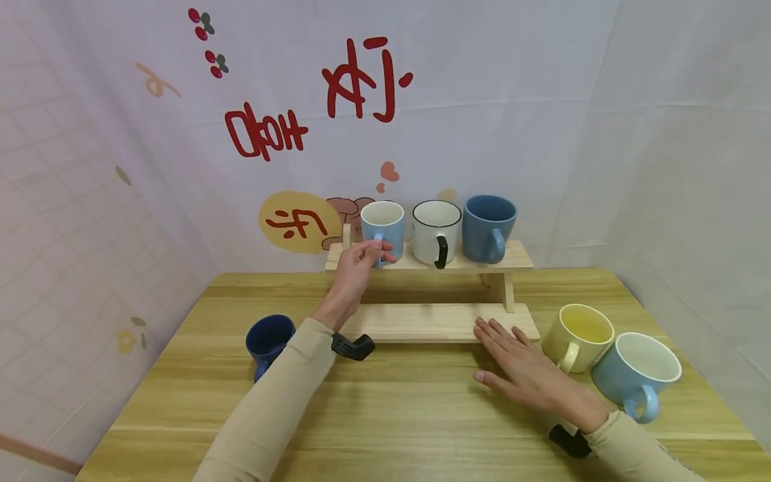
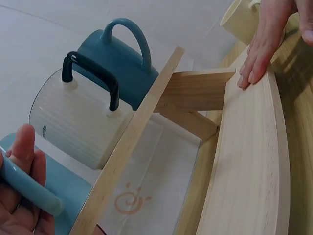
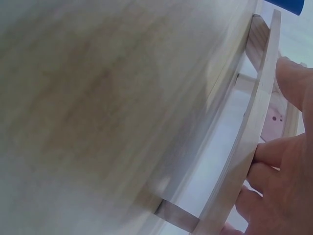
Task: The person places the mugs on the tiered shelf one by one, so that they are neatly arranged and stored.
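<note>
On the upper tier of a two-tier wooden rack, three mugs stand in a row. My left hand pinches the handle of the leftmost one, a light blue mug with a pale inside. Beside it stands a white mug with a black rim and black handle, then a darker blue mug. The left wrist view shows fingers around the light blue handle. My right hand lies flat, its straight fingers resting on the right end of the lower tier.
A navy mug stands on the table, left of the rack, partly behind my left forearm. At the right, a yellow mug and a wide light blue mug stand close together. A printed white cloth hangs behind.
</note>
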